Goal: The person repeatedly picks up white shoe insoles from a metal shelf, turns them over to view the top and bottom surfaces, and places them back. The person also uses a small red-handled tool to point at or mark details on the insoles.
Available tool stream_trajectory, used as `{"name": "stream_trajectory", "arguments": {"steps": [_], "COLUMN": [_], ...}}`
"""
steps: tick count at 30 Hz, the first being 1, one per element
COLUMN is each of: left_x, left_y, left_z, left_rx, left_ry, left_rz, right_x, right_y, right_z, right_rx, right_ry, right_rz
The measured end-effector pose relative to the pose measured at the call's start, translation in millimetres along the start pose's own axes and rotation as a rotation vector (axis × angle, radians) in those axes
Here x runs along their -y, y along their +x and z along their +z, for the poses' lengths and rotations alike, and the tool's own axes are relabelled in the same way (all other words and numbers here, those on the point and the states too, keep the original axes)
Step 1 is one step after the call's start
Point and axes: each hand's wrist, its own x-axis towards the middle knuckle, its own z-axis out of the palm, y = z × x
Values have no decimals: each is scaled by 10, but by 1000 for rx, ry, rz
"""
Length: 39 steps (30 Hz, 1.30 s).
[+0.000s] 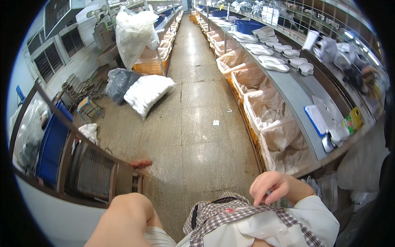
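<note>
Left arm (125,218) bends sharply; right hand (269,187) curls downward.

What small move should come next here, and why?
Probably the right hand should smooth the checked apron: the cloth looks rumpled, and that hand, fingers curled, is right by its edge. The left hand is out of view.

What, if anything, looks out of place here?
A small white scrap lies loose in the aisle, resembling litter. A full white sack slumps beside a grey bag, its end jutting toward the aisle, perhaps in the way.
</note>
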Motion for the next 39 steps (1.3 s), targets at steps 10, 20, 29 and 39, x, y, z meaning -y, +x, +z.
{"name": "stream_trajectory", "arguments": {"steps": [10, 20, 29, 39], "left_x": [184, 117, -29, 1668], "left_y": [-1087, -1206, -2390, -4850], "left_z": [-3106, -6242, -9143, -12153], "left_rx": [119, 204, 505, 556], "left_ry": [110, 159, 61, 1240], "left_rz": [118, 98, -103, -1650], "right_x": [-1097, -1115, -1599, -932], "right_y": [-59, 772, 1647, 2093], "right_z": [-2895, -5933, -8425, -11683], "right_rx": [-700, -673, -853, -1574], "right_ry": [445, 472, 494, -230], "right_rz": [-50, -65, 5, 150]}}
